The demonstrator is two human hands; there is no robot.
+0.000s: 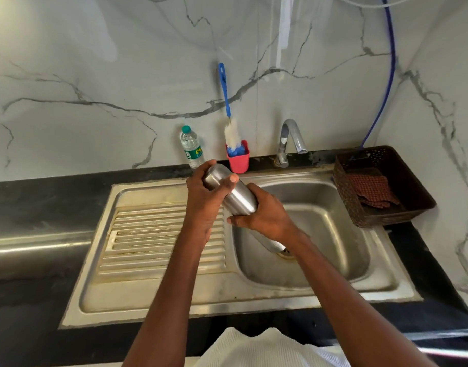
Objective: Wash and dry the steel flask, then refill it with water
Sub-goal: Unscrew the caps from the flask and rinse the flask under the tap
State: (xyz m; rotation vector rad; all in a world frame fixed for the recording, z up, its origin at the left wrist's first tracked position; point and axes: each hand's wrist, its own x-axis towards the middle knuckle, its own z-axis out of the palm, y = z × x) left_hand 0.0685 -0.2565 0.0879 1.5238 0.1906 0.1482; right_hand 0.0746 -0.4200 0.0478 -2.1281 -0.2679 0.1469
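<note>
The steel flask (231, 190) lies tilted over the left edge of the sink basin (333, 207), one end up and to the left, the other end down and to the right. My left hand (203, 202) grips the upper end, thumb across the metal. My right hand (264, 215) wraps around the lower end and hides it. Below my right wrist a shiny steel shape (274, 246) shows near the drain; I cannot tell what it is. The tap (291, 140) stands behind the basin with no water running.
A plastic water bottle (191, 147) stands at the wall. Beside it a red cup (238, 157) holds a blue-handled bottle brush (228, 115). A brown basket (413, 207) with a checked cloth (373, 190) sits right of the sink. The ribbed drainboard (153, 239) lies left.
</note>
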